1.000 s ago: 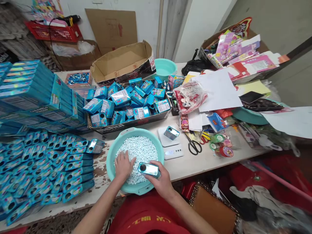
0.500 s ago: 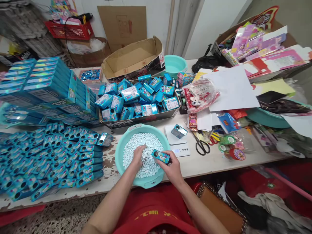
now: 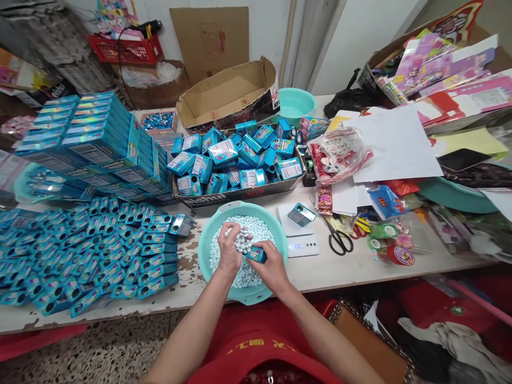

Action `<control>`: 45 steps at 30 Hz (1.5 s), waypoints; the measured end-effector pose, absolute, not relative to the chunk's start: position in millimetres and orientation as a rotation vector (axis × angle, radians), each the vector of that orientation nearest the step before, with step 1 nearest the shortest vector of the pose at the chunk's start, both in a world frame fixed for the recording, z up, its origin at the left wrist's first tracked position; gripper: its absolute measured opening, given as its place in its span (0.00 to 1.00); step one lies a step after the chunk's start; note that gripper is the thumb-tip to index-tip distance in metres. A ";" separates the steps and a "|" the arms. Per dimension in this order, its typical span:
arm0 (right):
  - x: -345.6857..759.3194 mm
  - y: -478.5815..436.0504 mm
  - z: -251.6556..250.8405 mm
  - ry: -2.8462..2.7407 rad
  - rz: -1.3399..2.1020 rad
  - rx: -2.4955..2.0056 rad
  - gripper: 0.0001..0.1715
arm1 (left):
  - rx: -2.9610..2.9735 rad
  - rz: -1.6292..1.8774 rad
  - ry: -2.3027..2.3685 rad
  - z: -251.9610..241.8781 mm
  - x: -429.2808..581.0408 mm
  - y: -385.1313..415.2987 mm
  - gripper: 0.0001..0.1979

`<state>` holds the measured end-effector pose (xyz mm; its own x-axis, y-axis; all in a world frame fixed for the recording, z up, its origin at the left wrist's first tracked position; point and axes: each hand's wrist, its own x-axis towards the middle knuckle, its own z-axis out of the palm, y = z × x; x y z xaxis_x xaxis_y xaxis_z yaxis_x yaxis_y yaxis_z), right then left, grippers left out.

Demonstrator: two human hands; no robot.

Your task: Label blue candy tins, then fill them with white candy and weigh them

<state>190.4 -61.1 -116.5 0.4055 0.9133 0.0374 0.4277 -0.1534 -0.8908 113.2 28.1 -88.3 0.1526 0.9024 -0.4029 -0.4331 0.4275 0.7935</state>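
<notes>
A teal basin [image 3: 208,237] full of small white candies [image 3: 256,226] sits at the table's near edge. My left hand [image 3: 231,248] is cupped over the basin, closed round a handful of white candies. My right hand [image 3: 272,265] grips a small blue tin [image 3: 256,254] just beside the left hand, above the candies. Both hands touch or nearly touch at the tin.
Rows of small blue tins [image 3: 92,250] lie at the left, with stacked blue cartons [image 3: 96,138] behind. A cardboard tray of blue boxes [image 3: 236,154] stands behind the basin. A scale [image 3: 302,242] with a tin [image 3: 301,214], scissors [image 3: 338,240] and tape rolls [image 3: 384,237] lie right.
My left hand rose out of the candies with a handful and closed toward the tin. My right hand brought the tin inward over the basin. The camera view shifted slightly.
</notes>
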 end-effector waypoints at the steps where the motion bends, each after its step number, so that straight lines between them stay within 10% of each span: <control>1: 190.5 -59.4 -115.1 -1.170 0.675 -1.760 0.16 | 0.568 1.057 1.007 -89.0 114.2 29.2 0.13; 45: 209.2 -51.1 -98.7 -0.964 0.859 -1.502 0.18 | 0.863 1.091 1.041 -84.2 107.7 57.5 0.10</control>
<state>209.2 -51.1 -98.7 0.4055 0.9140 -0.0141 0.1185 -0.0678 -0.9906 107.7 57.5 -84.2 0.1218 0.9663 -0.2268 -0.2723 0.2523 0.9286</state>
